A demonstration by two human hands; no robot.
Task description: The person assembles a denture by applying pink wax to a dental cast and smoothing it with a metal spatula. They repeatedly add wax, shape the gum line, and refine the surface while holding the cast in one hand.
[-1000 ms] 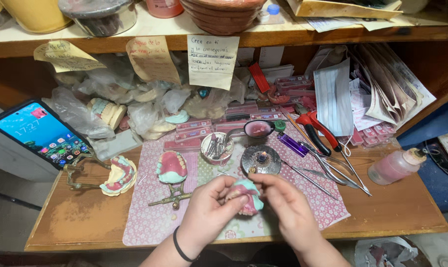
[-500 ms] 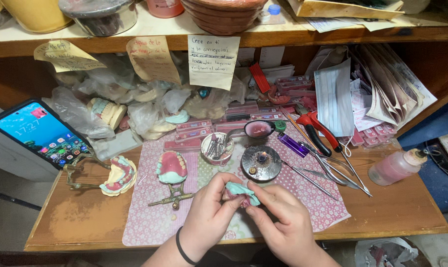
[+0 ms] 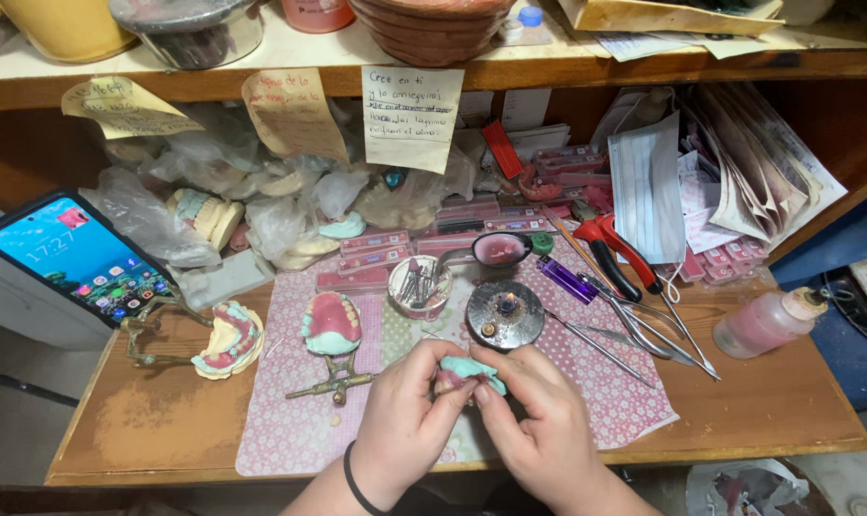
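Observation:
My left hand (image 3: 410,416) and my right hand (image 3: 539,420) meet over the front of a pink patterned mat (image 3: 290,430). Together they pinch a small teal and pink dental cast (image 3: 472,371) between the fingertips. A black band circles my left wrist. Just beyond the hands stands a round dark burner (image 3: 505,313) with a small flame. Left of the hands, a denture model (image 3: 330,325) sits on a brass articulator.
A second denture model on an articulator (image 3: 225,342) lies at the left, by a lit phone (image 3: 75,258). A small cup of burs (image 3: 419,285), metal instruments (image 3: 634,334), red-handled pliers (image 3: 615,250), a pink squeeze bottle (image 3: 768,323), face masks and bagged casts crowd the back.
Both hands have moved slightly away from me, closer to the burner, and the cast has been turned between the fingers. Nothing else has moved.

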